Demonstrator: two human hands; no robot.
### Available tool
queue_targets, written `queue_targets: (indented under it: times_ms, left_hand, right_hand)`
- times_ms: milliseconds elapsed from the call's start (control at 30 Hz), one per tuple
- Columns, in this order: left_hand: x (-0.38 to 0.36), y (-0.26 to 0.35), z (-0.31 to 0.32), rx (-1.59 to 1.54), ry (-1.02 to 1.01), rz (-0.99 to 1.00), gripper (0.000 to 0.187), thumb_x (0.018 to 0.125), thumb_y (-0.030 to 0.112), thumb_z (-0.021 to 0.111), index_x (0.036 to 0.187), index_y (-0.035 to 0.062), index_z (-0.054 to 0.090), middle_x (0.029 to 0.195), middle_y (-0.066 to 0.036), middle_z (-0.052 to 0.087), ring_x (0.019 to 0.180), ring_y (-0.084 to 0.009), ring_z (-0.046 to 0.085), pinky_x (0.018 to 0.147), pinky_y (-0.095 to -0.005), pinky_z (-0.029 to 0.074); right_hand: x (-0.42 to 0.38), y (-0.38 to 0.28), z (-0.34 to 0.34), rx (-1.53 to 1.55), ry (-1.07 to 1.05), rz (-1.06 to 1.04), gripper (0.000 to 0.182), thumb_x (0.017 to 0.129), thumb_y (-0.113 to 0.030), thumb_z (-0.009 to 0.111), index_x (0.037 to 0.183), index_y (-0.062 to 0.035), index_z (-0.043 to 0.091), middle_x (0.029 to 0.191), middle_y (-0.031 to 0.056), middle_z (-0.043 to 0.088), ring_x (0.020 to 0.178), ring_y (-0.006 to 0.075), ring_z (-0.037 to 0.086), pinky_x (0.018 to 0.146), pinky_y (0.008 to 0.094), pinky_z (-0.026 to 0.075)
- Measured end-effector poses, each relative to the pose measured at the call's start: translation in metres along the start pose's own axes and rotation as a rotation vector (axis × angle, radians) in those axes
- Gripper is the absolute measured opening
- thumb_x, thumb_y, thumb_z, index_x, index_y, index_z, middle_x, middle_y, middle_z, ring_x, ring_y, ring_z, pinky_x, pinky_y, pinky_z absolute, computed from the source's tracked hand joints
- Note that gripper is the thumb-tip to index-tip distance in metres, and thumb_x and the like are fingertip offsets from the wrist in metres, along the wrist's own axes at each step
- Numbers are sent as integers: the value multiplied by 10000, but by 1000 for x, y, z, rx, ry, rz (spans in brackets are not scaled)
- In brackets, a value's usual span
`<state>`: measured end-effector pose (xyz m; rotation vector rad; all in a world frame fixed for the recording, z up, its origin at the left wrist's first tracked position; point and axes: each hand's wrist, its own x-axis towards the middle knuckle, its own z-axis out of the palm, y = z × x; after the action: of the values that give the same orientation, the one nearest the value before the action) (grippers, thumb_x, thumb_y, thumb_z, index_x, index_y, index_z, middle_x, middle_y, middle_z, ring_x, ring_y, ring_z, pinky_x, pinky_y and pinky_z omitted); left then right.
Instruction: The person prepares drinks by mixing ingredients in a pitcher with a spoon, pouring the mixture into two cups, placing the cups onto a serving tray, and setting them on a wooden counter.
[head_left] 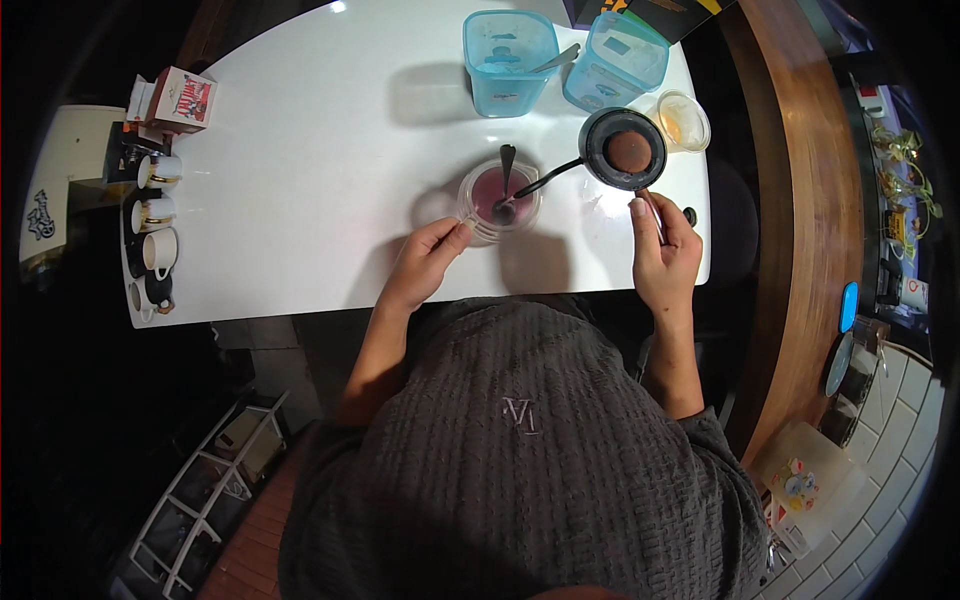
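A clear jug [533,212] with purple-pink contents stands near the table's front edge, a dark spoon [508,160] upright in it. My left hand [430,262] is closed on the jug's handle. Raised to the right of the jug, my right hand [664,250] grips the handle of a small dark round pan [597,165]. A brown round patch shows inside this vessel. A thin black utensil [548,178] reaches from its rim to the jug, its rounded end over the purple contents.
Two blue translucent containers [512,95] stand at the back, a spoon [557,60] in one. Beside them is a round clear tub [697,122]. Several cups [160,252] and a box [184,100] line the left edge. A wooden ledge [785,230] runs along the right.
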<state>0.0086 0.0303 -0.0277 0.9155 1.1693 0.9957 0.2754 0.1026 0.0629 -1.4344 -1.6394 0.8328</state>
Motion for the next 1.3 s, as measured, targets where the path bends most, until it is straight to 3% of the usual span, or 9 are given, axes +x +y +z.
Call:
queue_targets:
  times_ms: [200,400,467,700,967,1200,1300]
  left_hand:
    - [-3,9,-1,79,51,10,282,972,249,531,797,34,581,686,97,383,654,-21,322,580,-201,291]
    - [-2,7,-1,27,33,1,278,972,256,532,811,35,587,702,88,396,665,-28,332,600,-201,300]
    - [-1,3,0,-16,12,11,231,969,243,517,878,45,593,721,63,429,669,-48,354,618,-202,306]
    - [-1,2,-3,-129,-71,-42,237,978,232,486,832,58,551,716,43,430,659,-63,352,622,-210,311]
    - [-9,18,-2,117,99,96,244,953,200,565,835,-7,618,681,82,433,654,-25,353,582,-198,309]
    - [-12,21,0,94,113,97,262,959,211,556,826,-7,613,684,79,433,656,-26,352,582,-203,308]
    - [-13,19,1,33,89,7,251,956,228,546,816,28,599,711,59,462,675,-42,384,621,-206,325]
  right_hand:
    - [-1,1,0,15,5,1,229,904,-106,612,998,103,619,892,168,692,802,123,637,730,236,495]
    - [0,2,0,-20,4,-1,232,898,-105,612,995,105,623,886,171,692,805,131,641,732,243,497]
    - [0,2,1,-12,6,1,232,896,-107,613,993,104,624,879,171,692,803,131,642,731,244,497]
    - [-1,3,0,-6,12,-8,231,898,-110,614,995,99,626,860,160,691,784,122,636,715,238,493]
    - [-1,2,-1,0,20,-21,232,901,-117,616,994,96,626,843,151,688,759,109,622,696,232,486]
    - [-1,5,0,-16,21,-31,233,902,-125,616,992,90,629,839,139,689,742,101,616,689,230,485]
    - [0,2,2,6,37,-32,234,901,-127,616,991,88,630,845,138,691,745,103,620,691,231,488]
